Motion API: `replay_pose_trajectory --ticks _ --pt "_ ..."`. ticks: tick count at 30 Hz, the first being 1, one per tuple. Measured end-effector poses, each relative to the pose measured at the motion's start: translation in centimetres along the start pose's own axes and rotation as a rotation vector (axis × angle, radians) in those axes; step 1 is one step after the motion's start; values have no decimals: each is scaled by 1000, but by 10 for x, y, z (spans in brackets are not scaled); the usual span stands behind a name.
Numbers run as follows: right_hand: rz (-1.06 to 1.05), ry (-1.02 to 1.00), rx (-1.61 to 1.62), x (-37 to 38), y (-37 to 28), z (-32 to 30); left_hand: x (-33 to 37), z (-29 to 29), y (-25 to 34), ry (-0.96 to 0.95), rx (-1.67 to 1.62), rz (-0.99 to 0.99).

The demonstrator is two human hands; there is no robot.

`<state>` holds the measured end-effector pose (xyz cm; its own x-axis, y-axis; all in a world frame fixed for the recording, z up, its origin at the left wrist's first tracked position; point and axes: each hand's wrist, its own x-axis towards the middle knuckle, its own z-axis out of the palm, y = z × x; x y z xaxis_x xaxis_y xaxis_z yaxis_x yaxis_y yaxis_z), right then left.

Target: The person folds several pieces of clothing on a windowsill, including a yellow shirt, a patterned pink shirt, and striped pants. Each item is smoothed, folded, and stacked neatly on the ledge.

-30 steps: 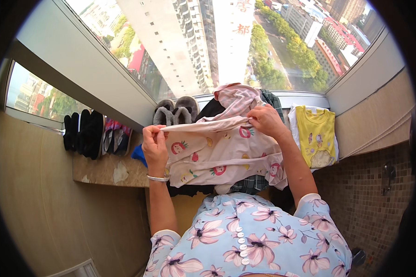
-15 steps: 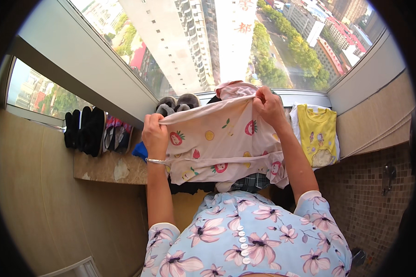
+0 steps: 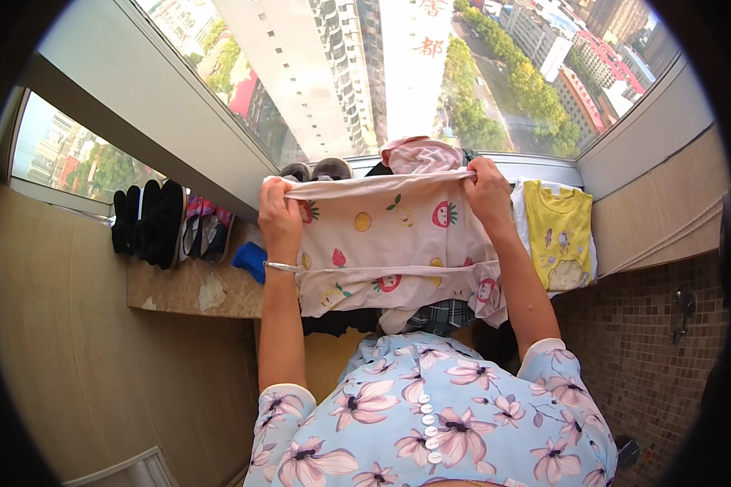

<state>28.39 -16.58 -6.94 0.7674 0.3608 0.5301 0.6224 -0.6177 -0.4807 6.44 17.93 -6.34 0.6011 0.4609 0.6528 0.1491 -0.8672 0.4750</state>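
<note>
A pale pink garment (image 3: 365,231) printed with strawberries and other fruit is stretched between my two hands above the ledge. At its far left corner, my left hand (image 3: 279,221) is closed on the cloth, a silver bangle on the wrist. My right hand (image 3: 487,197) pinches the far right corner. The far edge runs nearly straight between them, and a fold crosses the cloth lower down. Whether it is a top or trousers I cannot tell. Beneath it, partly hidden, lie dark plaid cloth (image 3: 440,318), black cloth (image 3: 339,322) and a crumpled pink piece (image 3: 422,156) behind.
A folded yellow shirt (image 3: 554,219) lies on white cloth at the right. A small blue item (image 3: 250,260) rests on the stone ledge (image 3: 175,294), with black shoes (image 3: 158,223) farther left. Grey slippers (image 3: 331,169) stand by the window. A tiled wall (image 3: 633,357) borders the right.
Both hands have moved slightly right, pulling the garment's far edge more level and taut. More of the blue item shows now.
</note>
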Motion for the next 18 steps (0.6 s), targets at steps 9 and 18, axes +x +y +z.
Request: replay_pose_trajectory --ticks 9,18 --pt "-125 38 230 -81 -13 -36 -103 -29 2 -93 -30 -87" --pt "33 -159 1 -116 -24 -51 -143 -29 -18 -245 91 -251"
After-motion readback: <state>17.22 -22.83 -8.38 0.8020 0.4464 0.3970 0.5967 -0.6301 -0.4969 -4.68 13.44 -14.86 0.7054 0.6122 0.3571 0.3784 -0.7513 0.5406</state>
